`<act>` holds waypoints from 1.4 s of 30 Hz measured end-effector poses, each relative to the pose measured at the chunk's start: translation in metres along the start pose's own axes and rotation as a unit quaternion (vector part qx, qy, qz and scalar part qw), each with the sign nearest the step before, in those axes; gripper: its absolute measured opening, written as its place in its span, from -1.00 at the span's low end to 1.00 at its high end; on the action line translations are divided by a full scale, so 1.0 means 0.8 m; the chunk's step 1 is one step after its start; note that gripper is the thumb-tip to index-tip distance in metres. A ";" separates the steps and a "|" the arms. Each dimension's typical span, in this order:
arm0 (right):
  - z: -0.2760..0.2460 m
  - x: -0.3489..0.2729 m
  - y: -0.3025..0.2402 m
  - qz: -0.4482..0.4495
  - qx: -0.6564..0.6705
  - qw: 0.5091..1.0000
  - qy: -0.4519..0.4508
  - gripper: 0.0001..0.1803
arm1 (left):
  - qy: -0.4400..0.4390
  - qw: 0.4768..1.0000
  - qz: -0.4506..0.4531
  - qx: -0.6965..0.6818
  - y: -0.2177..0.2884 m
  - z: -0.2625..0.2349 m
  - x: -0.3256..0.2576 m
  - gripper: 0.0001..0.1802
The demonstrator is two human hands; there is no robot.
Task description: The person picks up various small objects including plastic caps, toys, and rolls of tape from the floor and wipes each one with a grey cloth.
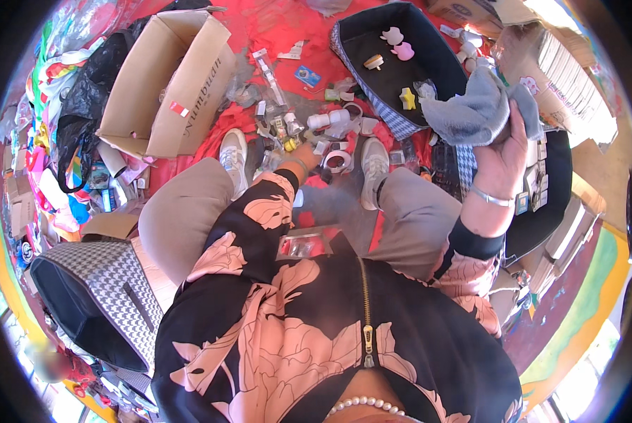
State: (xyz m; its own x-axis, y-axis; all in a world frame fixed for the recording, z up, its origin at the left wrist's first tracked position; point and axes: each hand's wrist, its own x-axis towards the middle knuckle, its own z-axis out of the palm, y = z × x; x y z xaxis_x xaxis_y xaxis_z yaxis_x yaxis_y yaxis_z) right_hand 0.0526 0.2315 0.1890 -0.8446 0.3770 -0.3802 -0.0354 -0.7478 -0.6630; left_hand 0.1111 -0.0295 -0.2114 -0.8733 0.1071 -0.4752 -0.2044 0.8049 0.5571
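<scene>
Red floor covering everywhere, buried in clutter, and the person sits right in the middle of it. Their right hand [502, 151] is up at the side with fingers clamped around a grey cloth [474, 109], which hangs bunched over the edge of a dark fabric bin [439, 60]. Inside that bin sit a few small toys: a pink one [402, 51], a yellow star [407, 98]. The left hand [303, 154] reaches down between the white sneakers [233, 151] into a pile of small plastic bits, close to a tape roll [337, 161] (can't tell if it's actually gripping anything, too small and blurry). Further left lies an open cardboard box [164, 84], and a houndstooth bin [94, 299] stands by the person's left knee.
</scene>
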 end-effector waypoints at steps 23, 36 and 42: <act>0.014 -0.038 0.027 -0.048 -0.042 0.970 -0.235 -0.57 | -0.129 0.674 0.121 -0.717 0.171 -0.311 -0.096 -0.62; 0.069 -0.106 0.157 -0.367 -0.519 0.667 -0.388 -0.62 | -0.098 0.712 0.138 -0.682 0.207 -0.362 -0.238 -0.67; 0.068 -0.064 0.175 -0.264 -0.505 0.790 -0.224 -0.69 | -0.099 0.764 0.177 -0.612 0.216 -0.352 -0.228 -0.73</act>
State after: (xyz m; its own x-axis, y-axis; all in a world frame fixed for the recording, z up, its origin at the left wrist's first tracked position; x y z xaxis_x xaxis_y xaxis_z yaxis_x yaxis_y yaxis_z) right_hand 0.0618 0.0775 0.1510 -0.9671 0.0890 0.2382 -0.1930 0.3531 -0.9155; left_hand 0.1104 -0.0742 0.1629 -0.9104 0.3754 -0.1739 -0.3376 -0.4312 0.8367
